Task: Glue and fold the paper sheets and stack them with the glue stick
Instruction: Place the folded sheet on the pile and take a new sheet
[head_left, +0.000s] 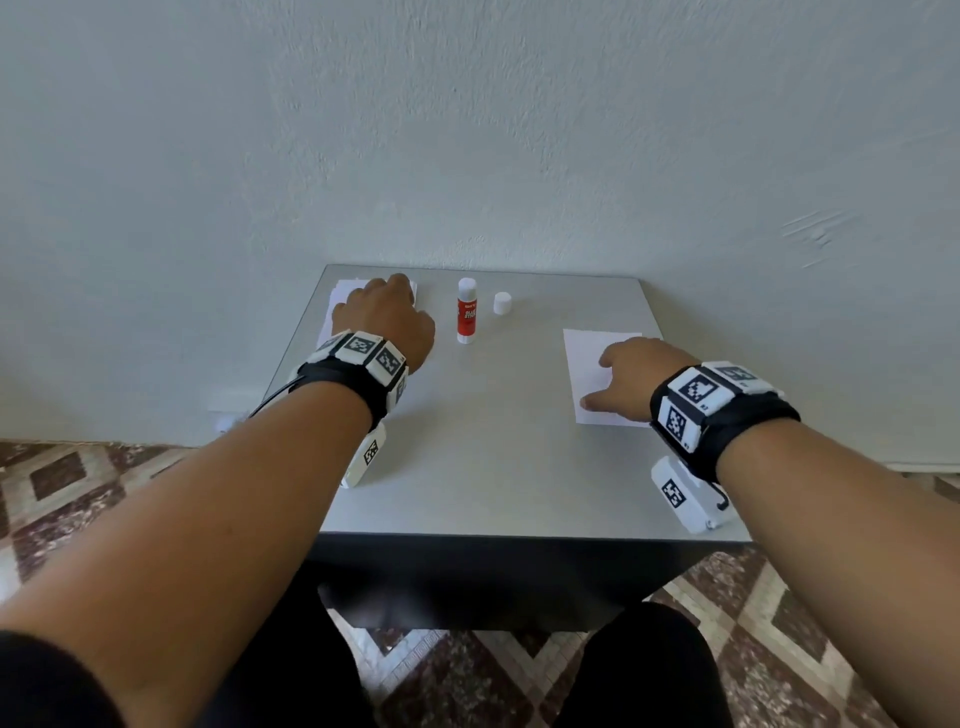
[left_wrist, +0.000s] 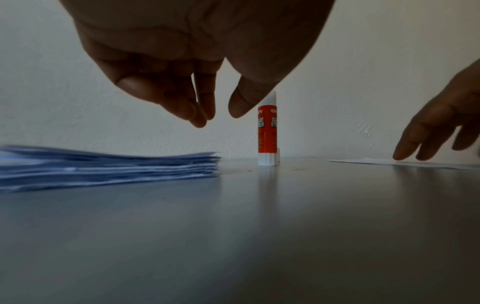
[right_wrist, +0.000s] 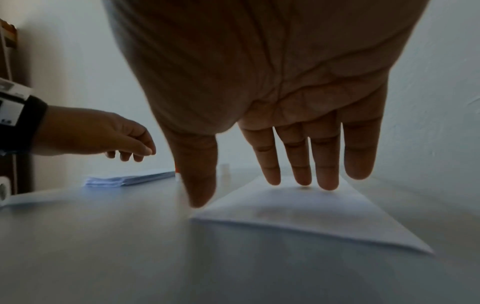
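A stack of white paper sheets lies at the table's far left. My left hand hovers just above its right end with fingers loosely curled and nothing in them. To the right of that hand stands the uncapped red and white glue stick, upright. Its white cap sits further right. A folded white sheet lies flat on the right. My right hand is spread over it, straight fingers reaching down to the paper.
The grey table stands against a pale wall. Its middle and near half show bare surface. Patterned floor tiles lie on both sides. My dark-clothed knees are below the front edge.
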